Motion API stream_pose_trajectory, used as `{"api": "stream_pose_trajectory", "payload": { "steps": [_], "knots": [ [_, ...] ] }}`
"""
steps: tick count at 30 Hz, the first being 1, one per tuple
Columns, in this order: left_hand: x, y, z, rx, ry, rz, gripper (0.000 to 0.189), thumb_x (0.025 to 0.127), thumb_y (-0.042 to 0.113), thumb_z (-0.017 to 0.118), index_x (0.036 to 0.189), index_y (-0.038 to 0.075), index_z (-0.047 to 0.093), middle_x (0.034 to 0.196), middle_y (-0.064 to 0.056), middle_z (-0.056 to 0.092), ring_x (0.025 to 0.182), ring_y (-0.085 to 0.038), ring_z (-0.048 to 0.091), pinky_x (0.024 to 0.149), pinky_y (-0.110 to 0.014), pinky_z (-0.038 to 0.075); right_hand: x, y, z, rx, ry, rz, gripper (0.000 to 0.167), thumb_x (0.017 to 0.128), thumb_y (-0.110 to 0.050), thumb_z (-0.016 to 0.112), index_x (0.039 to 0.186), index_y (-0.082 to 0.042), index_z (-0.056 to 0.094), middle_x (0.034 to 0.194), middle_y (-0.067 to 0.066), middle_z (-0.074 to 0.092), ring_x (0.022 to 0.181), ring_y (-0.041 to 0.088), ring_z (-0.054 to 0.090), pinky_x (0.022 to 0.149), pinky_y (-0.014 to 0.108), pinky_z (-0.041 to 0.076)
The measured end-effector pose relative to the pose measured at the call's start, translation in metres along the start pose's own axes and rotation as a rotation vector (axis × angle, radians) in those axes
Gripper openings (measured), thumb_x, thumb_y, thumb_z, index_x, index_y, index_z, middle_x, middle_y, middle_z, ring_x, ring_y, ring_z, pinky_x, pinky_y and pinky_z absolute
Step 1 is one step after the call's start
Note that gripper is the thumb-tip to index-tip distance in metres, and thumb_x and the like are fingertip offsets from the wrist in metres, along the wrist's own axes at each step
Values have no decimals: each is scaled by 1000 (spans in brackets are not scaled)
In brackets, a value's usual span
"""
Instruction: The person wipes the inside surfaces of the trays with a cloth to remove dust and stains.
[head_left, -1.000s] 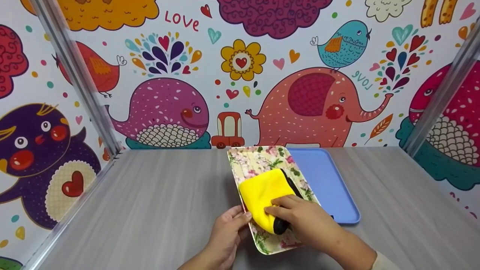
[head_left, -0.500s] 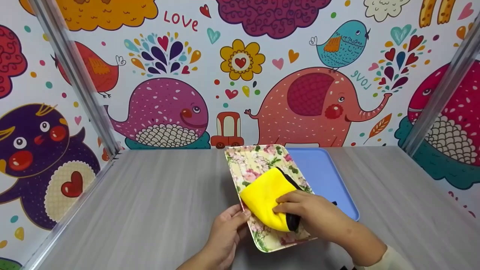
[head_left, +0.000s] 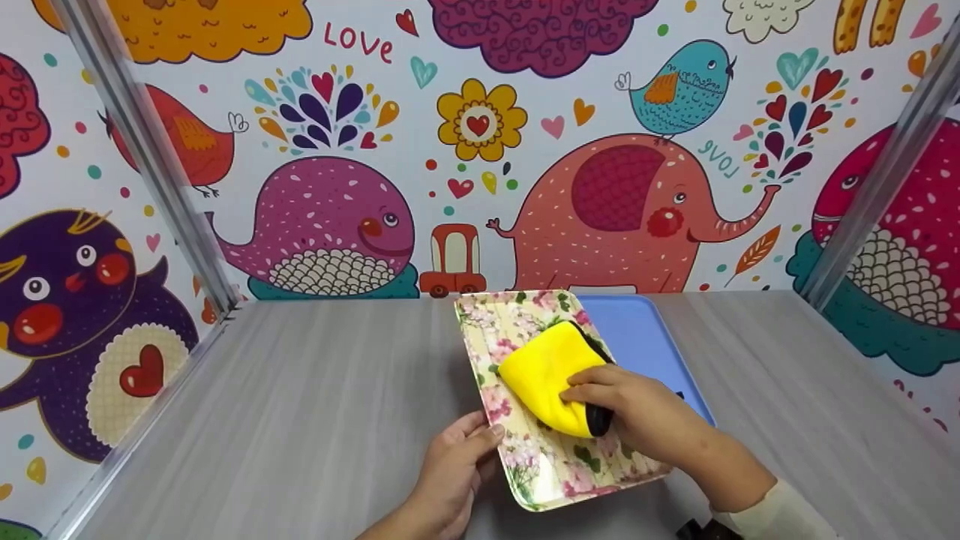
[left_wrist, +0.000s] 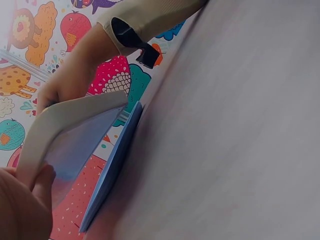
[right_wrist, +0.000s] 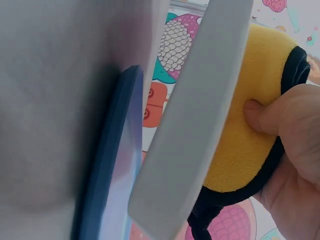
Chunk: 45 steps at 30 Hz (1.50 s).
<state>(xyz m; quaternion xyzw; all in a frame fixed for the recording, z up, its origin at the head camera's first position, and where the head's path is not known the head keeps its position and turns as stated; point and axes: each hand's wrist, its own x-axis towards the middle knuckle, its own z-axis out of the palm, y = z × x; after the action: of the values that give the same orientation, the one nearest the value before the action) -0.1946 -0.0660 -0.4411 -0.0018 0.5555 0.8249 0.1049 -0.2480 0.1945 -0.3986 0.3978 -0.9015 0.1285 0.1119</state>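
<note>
My left hand (head_left: 454,469) grips the left edge of a floral tray (head_left: 536,472), thumb on the rim and fingers beneath. The tray is tilted and held up off the table, as its pale underside in the left wrist view shows. My right hand (head_left: 645,412) holds a folded yellow cloth (head_left: 551,375) with black trim against the tray's face. In the right wrist view the thumb presses into the cloth (right_wrist: 245,155), which sits behind the tray's pale side wall (right_wrist: 195,125).
A blue tray (head_left: 645,330) lies flat on the grey table (head_left: 337,390), partly hidden behind the floral one. Behind the table stands a wall (head_left: 480,195) printed with cartoon animals. Metal posts (head_left: 150,165) mark the corners.
My right hand has slid the cloth up and to the right across the floral tray, baring more of its lower part. The left hand keeps its grip in nearly the same place.
</note>
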Motion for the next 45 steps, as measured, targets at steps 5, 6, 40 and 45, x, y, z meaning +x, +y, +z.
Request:
{"api": "stream_pose_trajectory", "payload": {
  "steps": [5, 6, 40, 45],
  "knots": [
    [0, -1, 1, 0, -1, -3, 57, 100, 10, 61, 145, -18, 41, 131, -19, 69, 111, -17, 70, 95, -33, 60, -2, 7, 2, 4, 8, 70, 54, 83, 9, 78, 127, -22, 74, 126, 6, 69, 114, 31, 68, 94, 50, 60],
    [0, -1, 1, 2, 0, -5, 56, 100, 10, 61, 145, -18, 41, 130, -19, 70, 111, -17, 70, 94, -32, 60, -2, 9, 2, 1, 14, 76, 55, 82, 8, 80, 127, -22, 73, 127, 7, 69, 115, 32, 68, 94, 50, 60],
    [2, 4, -2, -3, 74, 23, 55, 101, 10, 60, 146, -17, 42, 141, -27, 62, 116, -19, 68, 99, -34, 59, 0, 3, 5, -73, -20, 241, 51, 83, 2, 81, 127, -24, 74, 121, 4, 71, 112, 27, 68, 94, 50, 60],
    [3, 5, -3, -1, 72, 19, 53, 102, 10, 59, 145, -16, 43, 139, -25, 64, 115, -19, 69, 96, -33, 59, 1, -4, 4, -64, -33, 222, 50, 85, 5, 78, 126, -22, 75, 120, 4, 71, 111, 26, 68, 95, 49, 60]
  ]
}}
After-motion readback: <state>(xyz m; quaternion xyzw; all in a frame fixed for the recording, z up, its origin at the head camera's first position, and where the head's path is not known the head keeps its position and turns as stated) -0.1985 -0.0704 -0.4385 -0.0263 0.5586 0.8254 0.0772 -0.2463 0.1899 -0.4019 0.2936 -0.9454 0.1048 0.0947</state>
